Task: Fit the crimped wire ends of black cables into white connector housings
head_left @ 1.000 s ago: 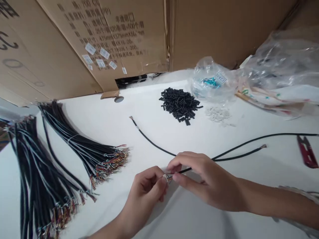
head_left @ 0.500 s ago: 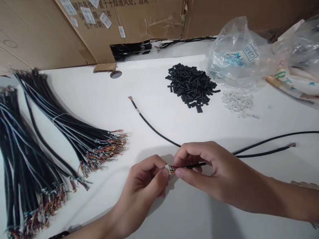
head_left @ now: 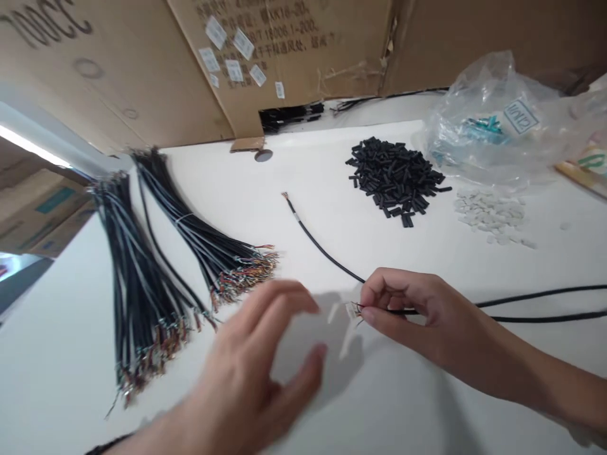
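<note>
Within right grip (head_left: 422,325), cable (head_left: 402,311) points left, crosswise.

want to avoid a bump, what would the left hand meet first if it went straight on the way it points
Probably the white connector at the end of the black cable held by the right hand. The left hand is blurred and its height is unclear, so it might pass above.

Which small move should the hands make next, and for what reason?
Perhaps the left hand should move to the thin wire ends and steady them: it looks open and stands apart from them, while the right hand pinches the black cable close beside them.
</note>
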`<state>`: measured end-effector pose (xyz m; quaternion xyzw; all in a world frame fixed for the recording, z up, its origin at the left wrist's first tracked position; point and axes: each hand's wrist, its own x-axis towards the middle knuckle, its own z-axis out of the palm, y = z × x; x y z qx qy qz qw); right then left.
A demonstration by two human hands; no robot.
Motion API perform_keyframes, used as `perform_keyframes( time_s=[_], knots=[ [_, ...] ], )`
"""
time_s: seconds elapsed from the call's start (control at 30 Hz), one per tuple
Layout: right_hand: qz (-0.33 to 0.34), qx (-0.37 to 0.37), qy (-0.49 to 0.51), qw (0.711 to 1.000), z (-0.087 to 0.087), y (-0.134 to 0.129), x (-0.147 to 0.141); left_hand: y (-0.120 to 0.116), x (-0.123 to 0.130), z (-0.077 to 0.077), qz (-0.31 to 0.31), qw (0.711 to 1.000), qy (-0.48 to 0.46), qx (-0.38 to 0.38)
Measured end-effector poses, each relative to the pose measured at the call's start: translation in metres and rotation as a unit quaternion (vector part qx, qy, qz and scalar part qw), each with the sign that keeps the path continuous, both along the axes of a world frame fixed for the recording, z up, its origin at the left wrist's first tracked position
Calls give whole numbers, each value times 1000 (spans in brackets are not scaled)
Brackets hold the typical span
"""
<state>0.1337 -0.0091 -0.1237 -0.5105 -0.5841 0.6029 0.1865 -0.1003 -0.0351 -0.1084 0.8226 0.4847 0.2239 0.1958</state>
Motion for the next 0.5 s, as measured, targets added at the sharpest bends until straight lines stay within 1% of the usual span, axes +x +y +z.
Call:
perform_keyframes(
  time_s=[0.03,0.07,0.1,0.13,0.23,0.33,0.4,0.5],
  knots=[
    [-4,1,0,1000,0,0,0,8,-13,5,34,993,88,76],
    [-8,5,3,1000,0,0,1,19,-25,9,72,976,161,125],
    [-10,11,7,1000,-1,0,1,31,-38,11,134,961,210,119],
    [-7,16,11,1000,-2,0,2,46,-48,11,182,947,252,82],
    [17,24,29,999,-8,-2,2,90,-69,1,237,926,293,26],
    [34,44,60,997,-14,-3,0,119,-77,-12,318,894,317,0],
    [46,60,67,995,-18,-5,-3,127,-83,-17,369,873,318,-2],
    [49,80,78,992,-18,-7,-6,123,-97,-18,430,855,289,9]
  ],
)
